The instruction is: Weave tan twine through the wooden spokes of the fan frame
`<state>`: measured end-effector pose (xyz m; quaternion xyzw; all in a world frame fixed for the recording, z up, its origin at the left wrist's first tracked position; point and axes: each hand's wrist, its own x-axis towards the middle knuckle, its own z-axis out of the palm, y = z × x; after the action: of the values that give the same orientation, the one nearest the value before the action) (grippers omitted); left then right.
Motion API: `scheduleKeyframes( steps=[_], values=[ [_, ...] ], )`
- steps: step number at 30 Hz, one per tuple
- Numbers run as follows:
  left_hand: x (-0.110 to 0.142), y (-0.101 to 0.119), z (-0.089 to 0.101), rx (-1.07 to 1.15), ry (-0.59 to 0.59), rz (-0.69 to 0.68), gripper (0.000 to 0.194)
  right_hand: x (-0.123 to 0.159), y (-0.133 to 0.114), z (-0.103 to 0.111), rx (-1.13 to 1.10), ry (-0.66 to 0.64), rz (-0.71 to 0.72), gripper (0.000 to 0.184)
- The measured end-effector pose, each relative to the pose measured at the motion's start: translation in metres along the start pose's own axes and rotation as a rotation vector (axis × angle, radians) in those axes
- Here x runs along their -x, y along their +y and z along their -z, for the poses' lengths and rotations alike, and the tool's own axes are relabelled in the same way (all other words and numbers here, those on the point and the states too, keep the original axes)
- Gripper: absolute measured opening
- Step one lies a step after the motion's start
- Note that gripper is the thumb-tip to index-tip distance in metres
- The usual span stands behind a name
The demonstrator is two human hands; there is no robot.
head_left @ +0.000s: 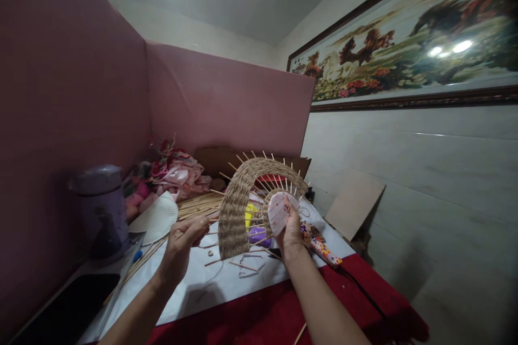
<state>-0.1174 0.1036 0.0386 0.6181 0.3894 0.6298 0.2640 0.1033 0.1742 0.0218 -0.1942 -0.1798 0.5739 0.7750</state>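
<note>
A half-round woven fan (234, 210) of twisted brown cord on thin wooden sticks is held up over the table. My right hand (292, 232) is closed on its hub, thumb resting on a round white cloth-covered disc (279, 210) with red spots. At the fan's left edge, my left hand (182, 240) has its fingers pinched round the end of a protruding stick. Bare stick ends stick out past the woven band all along its outer curve. Behind the fan, a purple object (259, 236) and a yellow object (250, 215) show partly between the sticks.
A flower-patterned glue gun (324, 248) with a black cord lies right of the fan. Behind my left hand are a bundle of sticks (198, 206), a white scalloped piece (159, 221) and pink fabric (182, 175). A purple flask (103, 215) and dark phone-like slab (60, 307) stand left.
</note>
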Motion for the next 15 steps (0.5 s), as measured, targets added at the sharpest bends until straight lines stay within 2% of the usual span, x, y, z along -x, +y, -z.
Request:
scheduleKeyframes(
  steps=[3,10,15],
  values=[
    [-0.0009,0.0034,-0.0011,0.074,-0.061,0.087,0.029,-0.0005,0.0016,0.0003,0.014,-0.007,-0.007,0.018],
    [-0.0022,0.0074,-0.0058,0.104,-0.013,0.161,0.025,0.0022,0.0025,-0.0032,-0.052,0.002,-0.007,0.021],
    [-0.0014,0.0066,-0.0077,0.136,-0.003,0.196,0.019,0.0053,0.0012,-0.0053,-0.055,0.022,-0.022,0.016]
  ],
)
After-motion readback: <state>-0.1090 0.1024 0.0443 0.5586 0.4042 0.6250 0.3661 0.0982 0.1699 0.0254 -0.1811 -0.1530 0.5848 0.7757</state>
